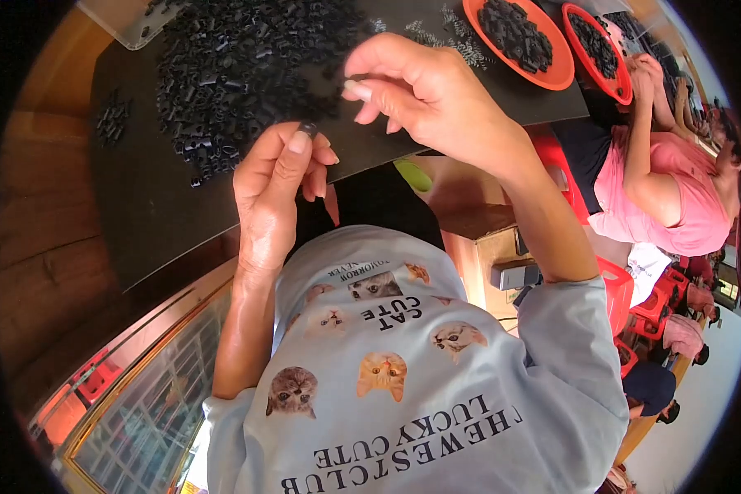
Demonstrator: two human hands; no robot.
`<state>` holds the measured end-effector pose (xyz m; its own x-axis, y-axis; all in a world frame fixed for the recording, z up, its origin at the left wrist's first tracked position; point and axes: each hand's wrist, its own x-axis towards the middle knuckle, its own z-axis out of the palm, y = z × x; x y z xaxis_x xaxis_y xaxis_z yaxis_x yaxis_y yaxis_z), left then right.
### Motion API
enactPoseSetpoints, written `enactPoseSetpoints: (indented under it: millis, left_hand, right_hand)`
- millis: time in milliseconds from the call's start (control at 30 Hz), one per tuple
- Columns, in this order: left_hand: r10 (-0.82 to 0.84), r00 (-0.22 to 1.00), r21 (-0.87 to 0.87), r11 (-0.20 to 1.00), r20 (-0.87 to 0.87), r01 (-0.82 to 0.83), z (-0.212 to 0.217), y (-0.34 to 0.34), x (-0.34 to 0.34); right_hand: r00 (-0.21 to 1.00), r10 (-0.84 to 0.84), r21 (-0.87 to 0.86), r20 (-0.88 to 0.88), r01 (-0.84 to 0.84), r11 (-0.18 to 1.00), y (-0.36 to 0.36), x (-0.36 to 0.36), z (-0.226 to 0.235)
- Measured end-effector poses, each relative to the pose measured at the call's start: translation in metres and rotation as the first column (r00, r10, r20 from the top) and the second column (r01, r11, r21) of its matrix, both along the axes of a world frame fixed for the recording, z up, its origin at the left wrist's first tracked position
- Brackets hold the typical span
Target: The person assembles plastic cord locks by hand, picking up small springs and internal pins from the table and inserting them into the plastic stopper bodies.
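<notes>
Two bare hands are raised over a dark counter (140, 206), close together but not touching. The left hand (276, 193) has its thumb and forefinger pinched together on a small black piece (308, 128) at the fingertips, the other fingers curled loosely beside it. The right hand (424, 95) hovers just above and to the right, its thumb and forefinger pressed together around something pale at the tips, too small to make out. Behind both hands, on the counter, lies a big heap of small black parts (239, 66), with a little scatter of the same off to the left (111, 115). A bunch of thin metal springs (461, 45) lies near the far edge, beside two orange trays (552, 78) filled with more black parts. To the right, another person in a pink shirt (675, 198) sits at the same counter, an arm stretched toward the trays. Red stools (659, 305) stand further back on the right.
</notes>
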<state>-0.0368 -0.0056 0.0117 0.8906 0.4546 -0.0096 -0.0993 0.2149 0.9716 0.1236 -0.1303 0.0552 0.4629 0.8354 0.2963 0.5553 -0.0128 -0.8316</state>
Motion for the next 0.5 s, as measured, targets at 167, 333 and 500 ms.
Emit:
enactPoseSetpoints:
  millis: [167, 333, 500]
  left_hand:
    - [-0.034, 0.999, -0.025, 0.999, 0.023, 0.034, 0.003, -0.002, 0.004]
    - [-0.080, 0.997, -0.032, 0.996, 0.019, 0.081, 0.000, -0.002, 0.005]
    - [-0.107, 0.994, -0.051, 0.993, 0.007, 0.107, -0.004, 0.000, 0.005]
  right_hand:
    - [0.914, -0.002, 0.214, 0.405, -0.093, 0.973, 0.008, 0.004, -0.004]
    - [0.993, 0.116, 0.052, -0.010, -0.115, 0.992, 0.001, -0.007, 0.009]
    - [0.953, 0.151, -0.063, -0.263, -0.173, 0.983, -0.001, -0.006, 0.024]
